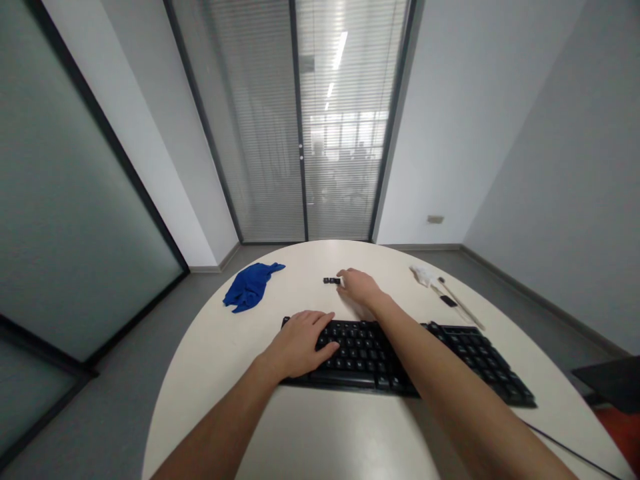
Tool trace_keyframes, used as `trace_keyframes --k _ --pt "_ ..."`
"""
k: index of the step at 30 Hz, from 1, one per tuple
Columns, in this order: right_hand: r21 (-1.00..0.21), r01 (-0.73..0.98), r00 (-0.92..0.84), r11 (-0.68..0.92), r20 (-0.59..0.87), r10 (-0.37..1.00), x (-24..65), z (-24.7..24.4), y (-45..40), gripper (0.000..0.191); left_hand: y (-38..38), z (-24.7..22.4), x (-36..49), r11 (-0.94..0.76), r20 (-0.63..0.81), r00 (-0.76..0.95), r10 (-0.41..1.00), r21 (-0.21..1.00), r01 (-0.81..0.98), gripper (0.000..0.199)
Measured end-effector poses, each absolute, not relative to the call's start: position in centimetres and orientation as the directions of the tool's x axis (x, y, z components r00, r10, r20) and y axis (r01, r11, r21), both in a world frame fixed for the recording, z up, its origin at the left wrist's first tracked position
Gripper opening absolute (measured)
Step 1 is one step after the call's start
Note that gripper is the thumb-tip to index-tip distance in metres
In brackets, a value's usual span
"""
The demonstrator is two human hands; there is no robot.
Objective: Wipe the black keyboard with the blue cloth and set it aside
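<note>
A black keyboard [363, 350] lies across the table in front of me. My left hand [303, 343] rests over its left end, with the fingers and thumb spread apart on the keys. Beyond the keyboard, a short row of small black keycaps [329, 281] sits on the tabletop. My right hand [359, 287] reaches over the keyboard to the right end of this row, its thumb and index finger closing around the last keycap there. My right forearm hides part of the keyboard.
A crumpled blue cloth [250, 287] lies at the left on the round white table [215, 373]. To the right are a white crumpled tissue [424, 275], a thin light-handled brush [463, 305] and a slim tool with a black part [448, 301]. A cable [565, 445] trails off the right side.
</note>
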State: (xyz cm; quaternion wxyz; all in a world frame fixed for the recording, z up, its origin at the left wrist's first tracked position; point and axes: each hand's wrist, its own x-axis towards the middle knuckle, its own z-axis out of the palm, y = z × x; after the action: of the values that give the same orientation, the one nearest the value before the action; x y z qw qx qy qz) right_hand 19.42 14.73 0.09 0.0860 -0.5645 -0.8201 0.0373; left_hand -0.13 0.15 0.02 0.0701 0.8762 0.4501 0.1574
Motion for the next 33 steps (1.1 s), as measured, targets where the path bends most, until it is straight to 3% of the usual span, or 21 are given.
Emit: trace_keyframes --k 6,12,20,33 --pt "-0.172 0.925 -0.331 0.34 0.081 0.94 19.9 0.5 13.9 0.027 0.0 0.2 -0.1 -0.58 0.204 0.543 0.814 0.265 0.77 0.056" --pt "-0.255 0.888 -0.389 0.383 0.027 0.921 22.4 2.0 10.6 0.024 -0.1 0.2 0.0 -0.576 0.202 0.54 0.817 0.263 0.774 0.056" --pt "-0.564 0.644 -0.632 0.517 -0.012 0.774 25.3 3.2 6.6 0.029 -0.3 0.2 0.1 -0.568 0.201 0.532 0.823 0.265 0.779 0.055" --pt "-0.492 0.678 -0.658 0.546 -0.076 0.749 25.3 3.8 6.2 0.03 -0.3 0.3 0.1 -0.57 0.203 0.532 0.822 0.272 0.776 0.054"
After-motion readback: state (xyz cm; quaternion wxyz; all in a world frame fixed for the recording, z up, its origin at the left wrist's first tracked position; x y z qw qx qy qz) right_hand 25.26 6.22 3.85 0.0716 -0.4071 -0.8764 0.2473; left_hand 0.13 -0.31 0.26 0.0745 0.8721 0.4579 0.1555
